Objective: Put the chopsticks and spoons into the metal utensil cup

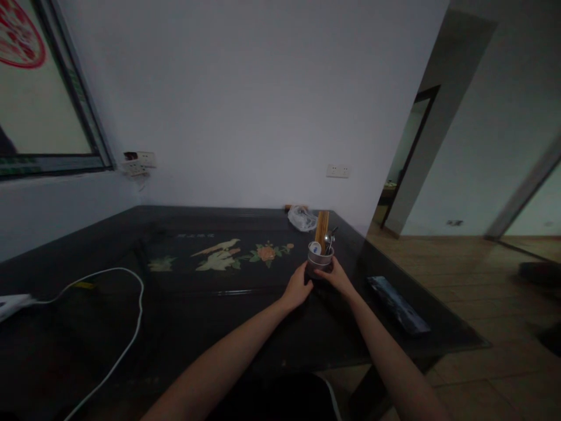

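Both of my hands grip a utensil holder (316,265), a small greyish-brown pot on the right part of the dark table (245,321). My left hand (298,286) wraps its left side, and my right hand (335,275) clasps the right side with fingers across the front. Out of the pot stand several wooden chopsticks (322,229) and a metal spoon (328,238). A white round piece with a blue mark (314,248) also shows at its rim. Whether the pot's base touches the tabletop is hard to tell.
Behind the pot lies a clear plastic bag (302,218). A long dark flat packet (398,305) rests near the table's right edge. At left, a white cable (139,310) runs from a white power strip (14,305). A wall with sockets (338,171) borders the far side.
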A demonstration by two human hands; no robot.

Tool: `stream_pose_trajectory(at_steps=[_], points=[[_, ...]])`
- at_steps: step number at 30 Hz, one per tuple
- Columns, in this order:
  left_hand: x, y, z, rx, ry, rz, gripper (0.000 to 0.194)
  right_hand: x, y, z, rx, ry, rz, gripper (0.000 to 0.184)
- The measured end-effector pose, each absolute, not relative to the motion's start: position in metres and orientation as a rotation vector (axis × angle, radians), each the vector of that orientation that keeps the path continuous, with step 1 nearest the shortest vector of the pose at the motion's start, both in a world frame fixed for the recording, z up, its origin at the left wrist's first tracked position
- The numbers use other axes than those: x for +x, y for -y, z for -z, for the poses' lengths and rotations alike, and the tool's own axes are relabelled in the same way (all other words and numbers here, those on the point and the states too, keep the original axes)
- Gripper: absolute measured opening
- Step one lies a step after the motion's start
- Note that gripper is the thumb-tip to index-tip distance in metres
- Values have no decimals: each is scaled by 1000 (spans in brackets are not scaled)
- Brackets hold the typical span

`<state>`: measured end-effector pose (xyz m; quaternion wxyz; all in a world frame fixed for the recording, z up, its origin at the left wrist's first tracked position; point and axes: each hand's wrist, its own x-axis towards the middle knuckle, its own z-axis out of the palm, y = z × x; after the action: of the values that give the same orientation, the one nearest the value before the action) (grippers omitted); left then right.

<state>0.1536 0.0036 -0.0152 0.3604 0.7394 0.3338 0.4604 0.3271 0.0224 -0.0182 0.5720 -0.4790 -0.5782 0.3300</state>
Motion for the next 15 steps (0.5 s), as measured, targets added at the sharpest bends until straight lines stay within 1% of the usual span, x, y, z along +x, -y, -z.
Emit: stream_pose_trajectory(at_steps=[15], points=[[153, -4, 15, 1946, -867, -1206, 63, 328, -21, 18, -1198, 1398, -701, 69]])
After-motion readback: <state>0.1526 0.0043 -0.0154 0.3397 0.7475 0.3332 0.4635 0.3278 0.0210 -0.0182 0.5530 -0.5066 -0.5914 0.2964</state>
